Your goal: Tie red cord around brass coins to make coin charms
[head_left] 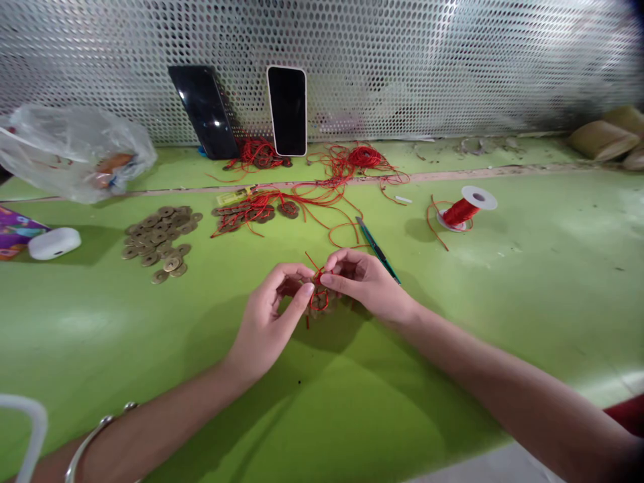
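My left hand [269,318] and my right hand [363,282] meet over the middle of the green table [453,322]. Both pinch a small piece of knotted red cord with brass coins [318,295] between their fingertips. Red cord ends stick out above and below the knot. The coins are partly hidden by my fingers. A green-handled tool [377,249] lies just behind my right hand.
A pile of loose brass coins [158,240] lies at the left. Strung coins with tangled red cord [261,208] sit behind my hands. A spool of red cord [465,209] is at the right. Two phones [286,111] lean on the perforated wall. A plastic bag [75,151] and a white case [54,243] are far left.
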Demonstrator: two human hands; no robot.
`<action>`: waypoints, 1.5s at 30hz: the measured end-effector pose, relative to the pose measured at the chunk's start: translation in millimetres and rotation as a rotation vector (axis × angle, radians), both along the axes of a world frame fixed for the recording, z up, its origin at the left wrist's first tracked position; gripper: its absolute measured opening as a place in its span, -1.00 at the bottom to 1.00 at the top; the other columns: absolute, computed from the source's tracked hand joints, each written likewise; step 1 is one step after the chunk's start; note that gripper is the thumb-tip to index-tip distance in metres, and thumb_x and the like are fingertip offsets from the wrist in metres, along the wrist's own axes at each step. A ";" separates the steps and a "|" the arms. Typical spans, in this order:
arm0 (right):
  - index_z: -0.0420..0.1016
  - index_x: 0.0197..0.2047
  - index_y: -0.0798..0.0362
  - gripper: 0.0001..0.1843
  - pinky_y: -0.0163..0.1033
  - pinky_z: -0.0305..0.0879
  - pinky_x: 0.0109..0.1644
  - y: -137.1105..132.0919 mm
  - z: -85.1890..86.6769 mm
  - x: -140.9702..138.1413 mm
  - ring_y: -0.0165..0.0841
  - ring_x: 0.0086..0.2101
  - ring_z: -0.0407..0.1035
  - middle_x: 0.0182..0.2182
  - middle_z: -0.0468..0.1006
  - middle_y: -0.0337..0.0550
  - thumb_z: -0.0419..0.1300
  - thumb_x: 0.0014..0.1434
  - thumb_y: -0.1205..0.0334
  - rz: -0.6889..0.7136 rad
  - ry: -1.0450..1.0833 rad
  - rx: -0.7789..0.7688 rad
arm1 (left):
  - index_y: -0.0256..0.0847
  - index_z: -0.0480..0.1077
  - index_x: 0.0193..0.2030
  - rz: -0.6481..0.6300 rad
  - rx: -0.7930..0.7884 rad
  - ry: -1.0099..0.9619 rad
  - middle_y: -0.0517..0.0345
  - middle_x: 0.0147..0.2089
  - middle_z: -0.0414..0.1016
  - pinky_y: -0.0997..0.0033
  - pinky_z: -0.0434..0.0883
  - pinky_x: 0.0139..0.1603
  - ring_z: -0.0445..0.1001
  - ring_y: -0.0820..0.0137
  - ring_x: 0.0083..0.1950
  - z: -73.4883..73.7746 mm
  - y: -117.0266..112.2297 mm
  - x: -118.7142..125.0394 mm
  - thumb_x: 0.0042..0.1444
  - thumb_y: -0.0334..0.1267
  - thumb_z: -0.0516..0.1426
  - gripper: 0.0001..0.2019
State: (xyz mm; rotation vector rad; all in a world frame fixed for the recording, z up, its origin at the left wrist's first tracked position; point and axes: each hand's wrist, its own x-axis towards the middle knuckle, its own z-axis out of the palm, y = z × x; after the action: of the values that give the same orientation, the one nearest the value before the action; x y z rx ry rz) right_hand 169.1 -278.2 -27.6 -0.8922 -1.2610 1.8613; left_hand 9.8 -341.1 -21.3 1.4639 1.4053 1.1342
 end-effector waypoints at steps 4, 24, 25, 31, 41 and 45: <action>0.36 -0.43 0.11 -0.66 -0.43 0.21 -0.47 0.1 1.4 -0.6 -0.58 -0.54 0.27 -0.54 0.41 -0.34 0.42 -0.15 0.14 -0.077 0.022 -0.021 | -0.09 0.31 -0.09 -0.039 0.052 0.076 0.20 -0.21 0.41 0.45 0.38 -0.16 0.41 0.43 -0.17 -1.4 -3.0 -0.6 0.16 -0.26 0.11 -0.83; 0.33 -0.46 0.09 -0.63 -0.42 0.17 -0.47 0.2 2.7 -0.2 -0.56 -0.53 0.23 -0.55 0.37 -0.35 0.42 -0.17 0.11 -0.105 0.017 -0.001 | -0.07 0.30 -0.03 -0.049 0.052 0.131 0.22 -0.21 0.42 0.47 0.39 -0.22 0.41 0.48 -0.26 1.2 -1.4 0.6 0.18 -0.29 0.09 -0.79; 0.33 -0.46 0.09 -0.63 -0.42 0.18 -0.46 0.2 2.9 -0.1 -0.56 -0.53 0.23 -0.55 0.38 -0.34 0.42 -0.18 0.10 -0.103 0.013 -0.005 | -0.08 0.31 -0.04 -0.058 0.044 0.140 0.21 -0.20 0.42 0.47 0.39 -0.22 0.41 0.48 -0.27 1.7 -1.3 0.5 0.18 -0.28 0.08 -0.80; 0.34 -0.47 0.08 -0.64 -0.41 0.21 -0.45 0.1 2.9 -0.8 -0.55 -0.52 0.26 -0.54 0.39 -0.33 0.42 -0.18 0.09 -0.109 0.002 0.001 | -0.10 0.34 -0.09 -0.054 0.047 0.155 0.20 -0.22 0.44 0.47 0.39 -0.25 0.42 0.47 -0.30 4.4 -1.5 0.4 0.18 -0.29 0.08 -0.84; 0.36 -0.44 0.08 -0.66 -0.40 0.26 -0.43 -0.4 2.4 -0.3 -0.55 -0.50 0.29 -0.52 0.41 -0.32 0.40 -0.15 0.09 -0.080 -0.008 0.022 | -0.11 0.34 -0.08 -0.052 0.005 0.111 0.21 -0.34 0.43 0.44 0.43 -0.26 0.46 0.42 -0.29 3.5 -1.1 1.0 0.17 -0.28 0.08 -0.82; 0.37 -0.42 0.08 -0.70 -0.41 0.27 -0.39 -0.9 1.6 -0.2 -0.54 -0.47 0.32 -0.49 0.42 -0.30 0.39 -0.12 0.15 -0.057 0.006 0.034 | -0.10 0.32 -0.06 -0.058 -0.004 0.105 0.20 -0.30 0.43 0.44 0.43 -0.25 0.45 0.42 -0.27 2.5 -1.3 0.7 0.18 -0.27 0.08 -0.81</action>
State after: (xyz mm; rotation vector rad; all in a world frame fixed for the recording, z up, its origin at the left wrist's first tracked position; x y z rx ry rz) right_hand 168.9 -279.1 -26.0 -0.8948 -1.2473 1.7913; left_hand 10.5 -342.4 -18.8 1.5708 1.4253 1.0315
